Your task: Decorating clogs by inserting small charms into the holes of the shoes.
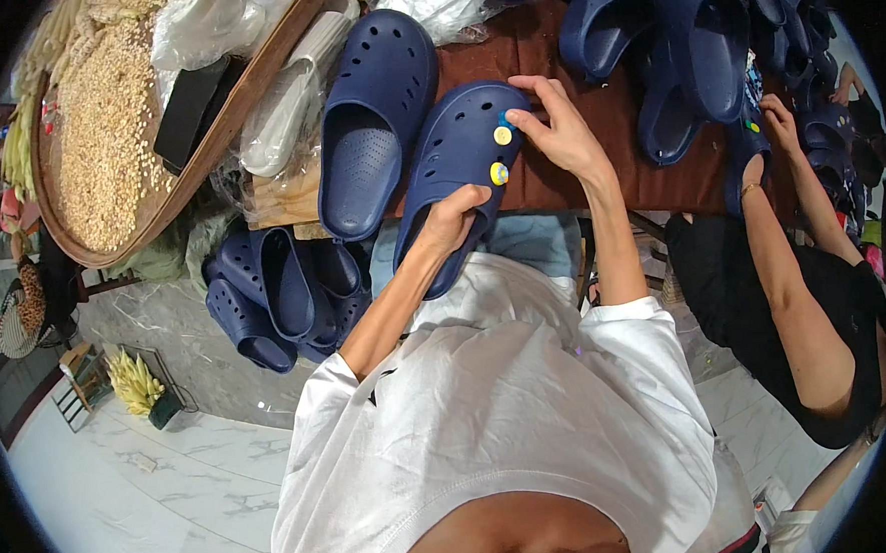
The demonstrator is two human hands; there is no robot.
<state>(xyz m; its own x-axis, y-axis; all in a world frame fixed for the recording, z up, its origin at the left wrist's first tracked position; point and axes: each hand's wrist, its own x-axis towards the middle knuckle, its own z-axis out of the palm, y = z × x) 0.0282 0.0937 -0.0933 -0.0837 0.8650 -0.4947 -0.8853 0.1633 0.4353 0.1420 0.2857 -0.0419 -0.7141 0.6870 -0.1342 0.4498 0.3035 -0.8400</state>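
Observation:
A navy clog (456,141) with holes in its upper is tilted in front of me at the table's edge. My left hand (452,219) is closed round its side, the thumb on the upper. At its toe, my right hand (568,140) grips the edge, with the thumb against a blue charm (504,120). Below that sit a round cream charm (502,135) and a yellow-and-blue charm (499,173). A second navy clog (379,110), without charms, lies just left of the held one. The undersides of my fingers are hidden.
At the left stands a large round tray (183,190) of pale kernels with a black object (194,114). White shoes (298,99) in plastic lie beside it. More navy clogs (288,285) hang below left; others (687,48) lie right, where another person's hands (781,124) hold one.

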